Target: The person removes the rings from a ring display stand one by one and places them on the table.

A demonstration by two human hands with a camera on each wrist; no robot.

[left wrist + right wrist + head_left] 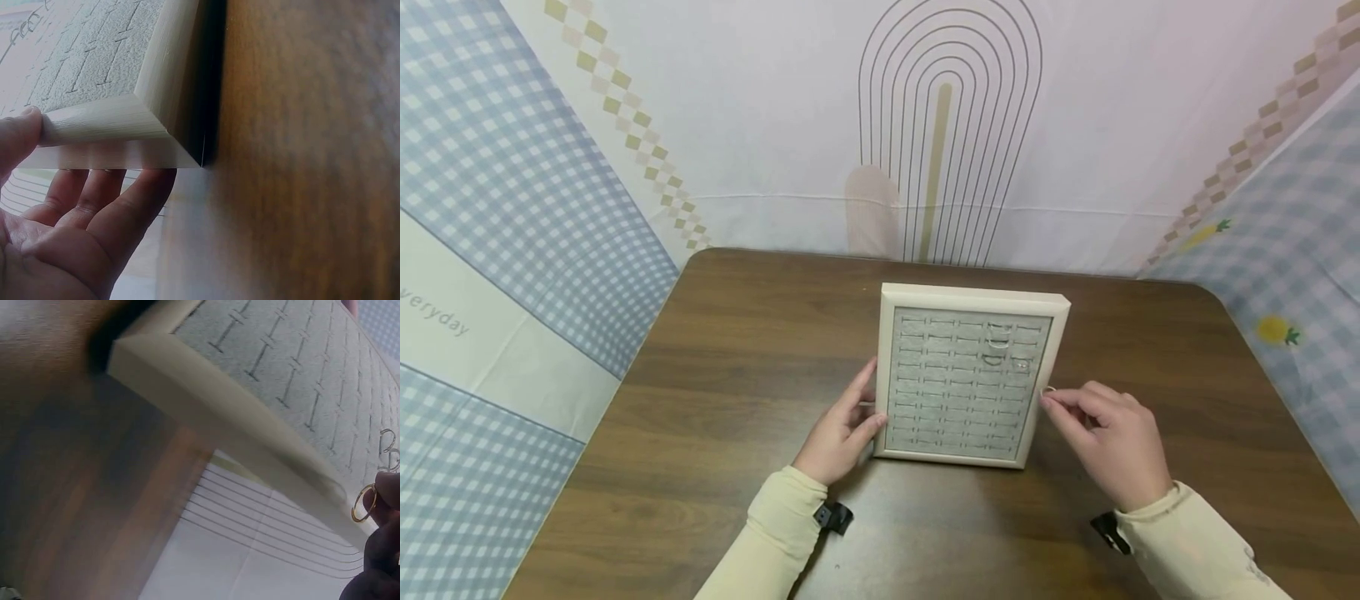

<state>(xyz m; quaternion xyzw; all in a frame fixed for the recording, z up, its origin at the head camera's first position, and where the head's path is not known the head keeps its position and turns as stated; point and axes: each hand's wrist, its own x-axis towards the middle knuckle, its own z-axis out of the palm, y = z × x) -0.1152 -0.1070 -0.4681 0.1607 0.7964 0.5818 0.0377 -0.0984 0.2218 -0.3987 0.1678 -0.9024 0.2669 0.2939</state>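
A ring display board (951,408) stands upright, tilted back a little, on the table. It has a cream frame (100,119) around a grey padded face with rows of slots. Along its left side, my left hand (842,433) grips the frame, thumb on the front and fingers around the side. Several rings (997,343) sit in slots near the upper right. Just beyond the board's right edge, my right hand (1108,442) pinches a gold-coloured ring (355,510) between thumb and finger. In the right wrist view, part of that hand is cut off by the image edge.
The brown wooden table (737,358) extends around the board on all sides. Behind it hangs a pale cloth (775,125) with arch lines, and checked blue cloth (527,150) hangs at the left and right. A dark strap device (832,517) is on the left wrist.
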